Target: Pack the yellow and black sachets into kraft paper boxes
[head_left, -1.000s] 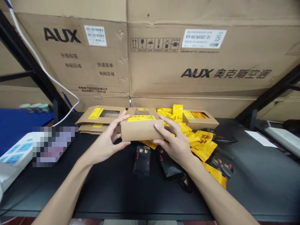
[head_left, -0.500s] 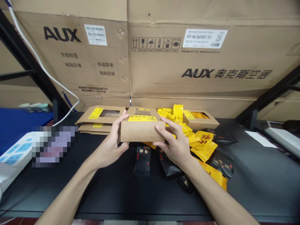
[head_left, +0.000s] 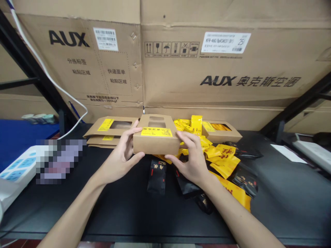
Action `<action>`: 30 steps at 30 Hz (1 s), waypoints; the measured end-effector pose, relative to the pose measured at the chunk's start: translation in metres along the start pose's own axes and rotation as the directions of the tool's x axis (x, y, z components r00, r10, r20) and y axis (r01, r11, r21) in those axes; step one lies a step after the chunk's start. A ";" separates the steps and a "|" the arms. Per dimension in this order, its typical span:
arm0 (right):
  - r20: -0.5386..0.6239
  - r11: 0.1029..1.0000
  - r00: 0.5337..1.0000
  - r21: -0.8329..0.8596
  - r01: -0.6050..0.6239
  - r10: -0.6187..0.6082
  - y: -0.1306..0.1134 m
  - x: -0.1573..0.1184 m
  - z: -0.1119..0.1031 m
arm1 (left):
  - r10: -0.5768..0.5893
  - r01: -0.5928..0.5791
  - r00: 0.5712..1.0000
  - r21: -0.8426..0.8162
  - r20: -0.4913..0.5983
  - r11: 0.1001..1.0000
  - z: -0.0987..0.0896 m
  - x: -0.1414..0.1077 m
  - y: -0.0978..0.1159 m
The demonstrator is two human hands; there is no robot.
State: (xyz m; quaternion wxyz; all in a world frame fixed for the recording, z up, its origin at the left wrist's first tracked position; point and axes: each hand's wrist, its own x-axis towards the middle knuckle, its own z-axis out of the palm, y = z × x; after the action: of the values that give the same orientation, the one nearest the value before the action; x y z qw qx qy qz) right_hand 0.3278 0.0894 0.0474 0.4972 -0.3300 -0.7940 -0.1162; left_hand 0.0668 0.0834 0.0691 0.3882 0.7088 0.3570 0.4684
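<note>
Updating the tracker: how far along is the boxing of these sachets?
Done: the kraft box on the right shows yellow sachets through its window. In hand: a kraft window box held between the left hand and right hand; contents hidden. Remaining: loose yellow sachets and black sachets on the table, beside a stack of kraft boxes.

Black desktop (head_left: 124,213) offers passage left of the black packets (head_left: 156,181)

Kraft cardboard box (head_left: 156,144), yellow label (head_left: 156,132) (windowed top), tilted, hand-held
</note>
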 end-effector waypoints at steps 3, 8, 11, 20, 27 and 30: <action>0.063 0.989 0.992 0.096 -0.116 0.110 -0.003 0.000 0.000 | 0.010 -0.010 1.000 -0.011 -0.017 1.000 0.001 0.001 -0.001; 0.040 0.982 0.991 0.135 -0.131 0.126 -0.003 0.000 0.000 | 0.046 -0.046 0.998 -0.006 -0.052 0.999 0.001 0.002 -0.004; 0.009 0.993 0.998 0.102 -0.058 0.058 -0.001 0.002 0.000 | 0.036 -0.041 0.994 -0.048 -0.102 0.998 0.002 0.003 -0.006; 0.153 0.988 0.982 0.117 0.096 -0.114 0.004 -0.001 0.005 | -0.324 0.222 0.918 -0.382 -0.229 0.897 0.005 0.012 0.002; 0.050 0.996 0.997 -0.069 0.060 -0.056 0.014 0.012 -0.013 | -0.150 0.076 0.850 -0.164 -0.504 0.984 -0.021 -0.022 0.003; 0.046 0.992 0.998 -0.118 -0.035 0.041 0.021 0.013 -0.016 | -0.146 0.153 0.780 -0.041 -0.608 0.987 -0.023 -0.057 -0.001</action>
State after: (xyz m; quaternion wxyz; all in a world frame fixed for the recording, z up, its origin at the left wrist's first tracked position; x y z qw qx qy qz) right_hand 0.3484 0.1025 0.0633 0.4599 -0.3762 -0.7911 -0.1450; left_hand 0.0277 0.0391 0.0525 0.2848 0.4919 0.5204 0.6373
